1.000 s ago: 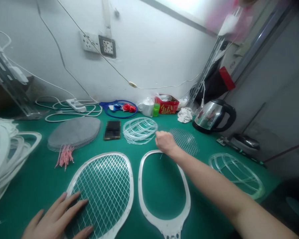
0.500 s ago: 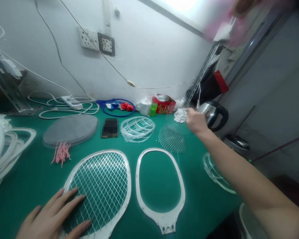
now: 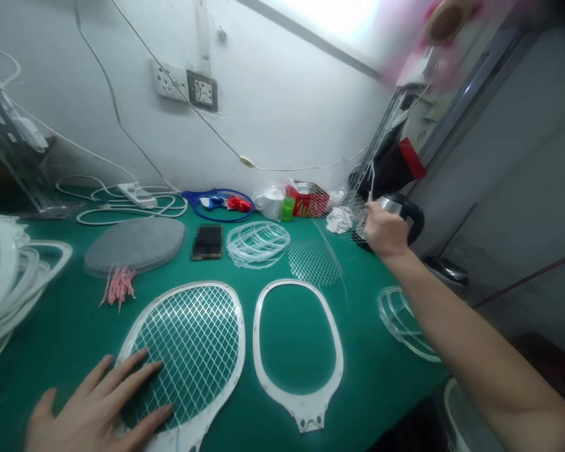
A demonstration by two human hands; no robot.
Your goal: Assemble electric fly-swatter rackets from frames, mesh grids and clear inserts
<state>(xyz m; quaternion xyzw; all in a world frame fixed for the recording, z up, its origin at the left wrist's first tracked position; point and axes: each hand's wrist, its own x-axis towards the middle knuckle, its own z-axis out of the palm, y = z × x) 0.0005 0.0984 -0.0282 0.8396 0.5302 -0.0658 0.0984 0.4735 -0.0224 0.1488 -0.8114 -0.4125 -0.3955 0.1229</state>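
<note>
My left hand [image 3: 94, 402] lies spread over the lower left of a white racket-shaped frame with a metal mesh [image 3: 198, 339] across it. Beside it on the right is a bare white racket frame [image 3: 308, 405] with no mesh. My right hand [image 3: 387, 231] is stretched far out and closed on the edge of a thin wire mesh sheet [image 3: 347, 216], which is see-through and partly blurred. Below that sheet, more wire mesh [image 3: 313, 260] shows against the green table; whether the two are joined I cannot tell.
An electric kettle [image 3: 415, 220] stands just behind my right hand. Clear plastic rings [image 3: 258, 243], a grey mesh stack [image 3: 136, 245], pink strips [image 3: 118, 285], a red box [image 3: 311, 201] and a white cup [image 3: 270, 206] sit on the green table [image 3: 367, 383]. White frames [image 3: 2, 282] pile up at left.
My right hand has moved slightly right, drawing the mesh sheet with it toward the kettle. My left hand stays on the meshed frame, its thumb and fingers a little more spread.
</note>
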